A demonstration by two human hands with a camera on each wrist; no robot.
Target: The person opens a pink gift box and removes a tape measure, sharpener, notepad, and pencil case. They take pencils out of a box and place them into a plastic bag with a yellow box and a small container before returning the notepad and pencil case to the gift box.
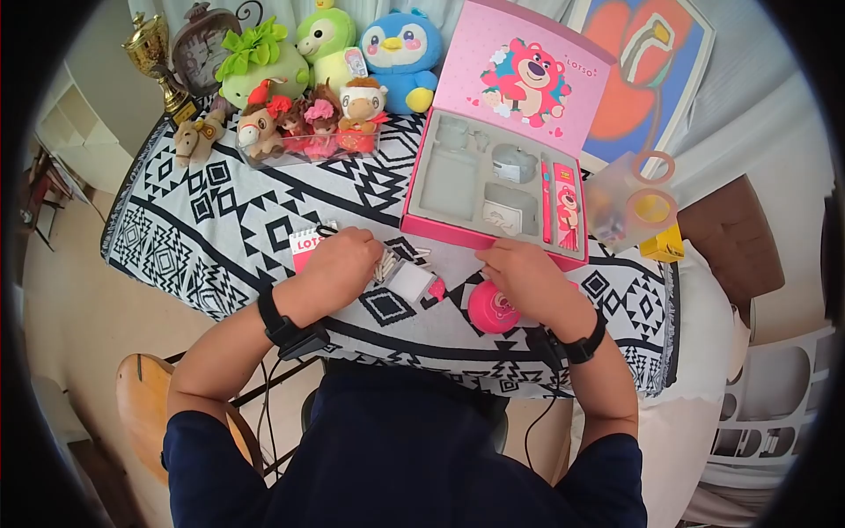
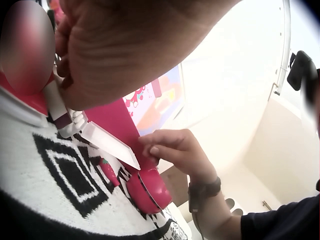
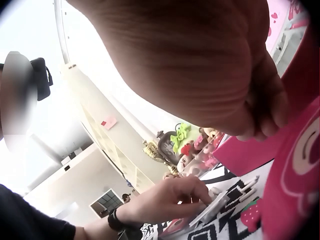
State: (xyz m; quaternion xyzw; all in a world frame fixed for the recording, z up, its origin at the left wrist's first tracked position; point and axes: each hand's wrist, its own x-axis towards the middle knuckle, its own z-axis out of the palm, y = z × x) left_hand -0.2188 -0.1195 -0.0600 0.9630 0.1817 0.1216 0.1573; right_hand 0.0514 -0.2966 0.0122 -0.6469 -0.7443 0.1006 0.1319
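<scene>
My left hand (image 1: 343,271) is bent over a bunch of white cotton swabs (image 1: 384,265), its curled fingertips pinching at them. Beside the swabs lies a small rectangular white case (image 1: 410,282), tilted in the left wrist view. A few loose swabs (image 3: 248,189) lie next to it on the cloth. A pink strawberry-shaped piece (image 1: 437,289) is at the case's near corner. My right hand (image 1: 526,280) hovers with loosely bent fingers and nothing in them, above a round pink container (image 1: 493,308) and close to the gift box's front wall. A spiral notepad (image 1: 306,245) is partly hidden by my left hand.
An open pink gift box (image 1: 493,238) with a grey moulded insert stands behind my hands, its bear-printed lid (image 1: 528,79) raised. Plush toys (image 1: 400,57), a clear tray of dolls and a trophy (image 1: 150,57) line the back. Tape rolls (image 1: 651,207) stand at the right.
</scene>
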